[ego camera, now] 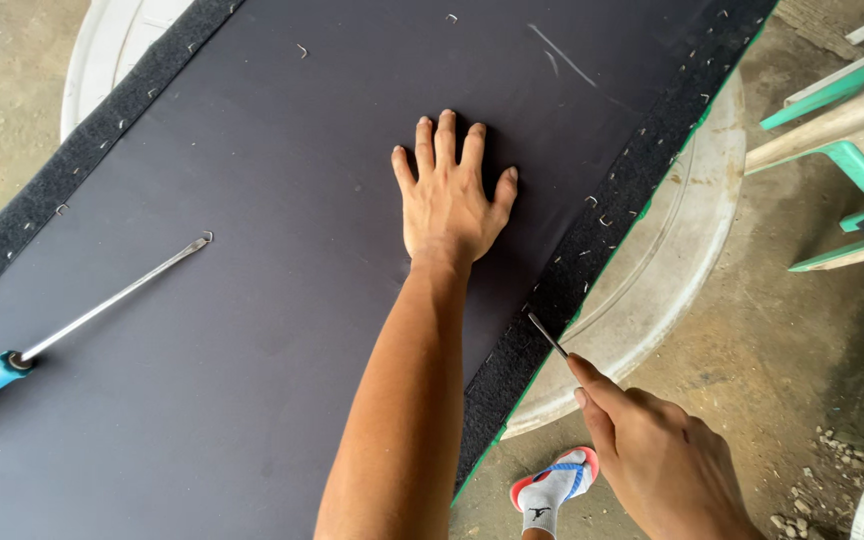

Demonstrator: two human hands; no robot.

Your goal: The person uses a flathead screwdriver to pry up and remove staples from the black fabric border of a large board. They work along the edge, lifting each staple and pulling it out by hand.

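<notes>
The dark panel (252, 330) is pressed down by the left hand (449, 195), laid flat with fingers spread. At its right felt edge strip (592, 240), a thin metal tool (548, 335) is gripped by the right hand (667, 460). Many staples (607, 220) are seen raised along this strip, so much work seems left. A blue-handled screwdriver (82, 320) is lying untouched on the panel's left part.

left hand (449, 195) lies flat, palm down, fingers spread, forearm stretched straight out. right hand (657, 455) is low at the right, fingers curled in a pinch.
</notes>
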